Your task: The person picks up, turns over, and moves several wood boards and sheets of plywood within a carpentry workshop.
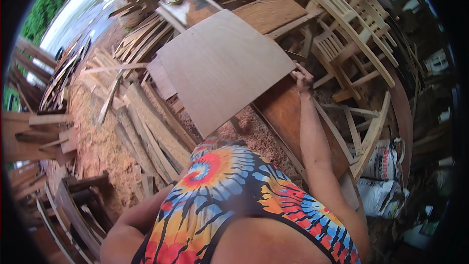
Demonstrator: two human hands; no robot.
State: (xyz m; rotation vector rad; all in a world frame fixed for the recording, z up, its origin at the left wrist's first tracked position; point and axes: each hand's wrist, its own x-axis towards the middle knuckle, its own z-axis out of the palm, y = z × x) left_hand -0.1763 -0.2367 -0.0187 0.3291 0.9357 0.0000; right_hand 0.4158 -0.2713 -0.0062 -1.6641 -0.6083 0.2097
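Observation:
A pale square plywood board [222,63] lies slanted across the middle of the view, over a second thinner sheet edge [161,80] on its left. My right hand [302,79] grips the board's right corner, fingers curled at the edge, with the arm stretched forward over a brown wooden plank [278,107]. My left arm [127,220] comes in at the lower left; its hand is hidden behind my colourful shirt. A yellow tape measure [176,0] rests on a stained panel beyond the board.
Loose timber [141,132] and sawdust [100,156] cover the ground at left, with more stacked strips [139,44] behind. Slatted wooden frames [361,49] crowd the right, above white sacks [378,193]. A rust-brown panel [266,10] lies at the back; greenery shows top left.

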